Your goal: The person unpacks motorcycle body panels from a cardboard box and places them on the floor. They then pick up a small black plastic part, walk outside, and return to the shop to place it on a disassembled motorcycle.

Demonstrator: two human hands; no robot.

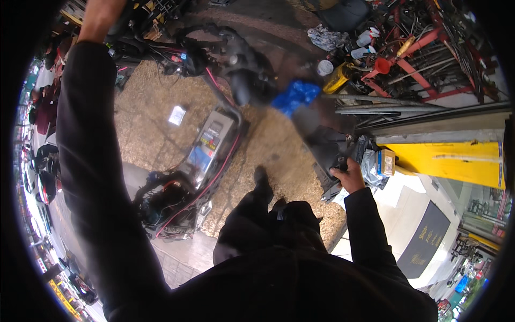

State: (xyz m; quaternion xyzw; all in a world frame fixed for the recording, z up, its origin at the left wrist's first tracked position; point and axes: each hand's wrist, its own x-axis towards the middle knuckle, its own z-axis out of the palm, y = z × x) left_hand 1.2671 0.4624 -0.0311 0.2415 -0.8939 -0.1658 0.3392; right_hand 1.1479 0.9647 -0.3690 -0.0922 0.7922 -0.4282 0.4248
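My left arm reaches far forward along the left side. Its hand [102,16] is cut off by the upper edge, so its fingers do not show; dark parts and cables lie close beside it. My right hand [351,177] is closed on a small black part [340,161], at the near end of a dark, partly blurred panel [324,147]; whether the two are joined I cannot tell. Between my arms stands a stripped scooter frame [236,115] with loose wiring. A long grey box with a coloured label [209,139] sits in it, and a red cable [222,174] runs alongside.
A blue plastic bag [296,96] lies ahead. Far right, a red metal rack [424,70] holds rods, spray bottles [365,52] and a yellow container [338,78]. Beside my right hand are plastic bags [370,161] and a small carton [386,162]. A white card [176,115] lies on the ground.
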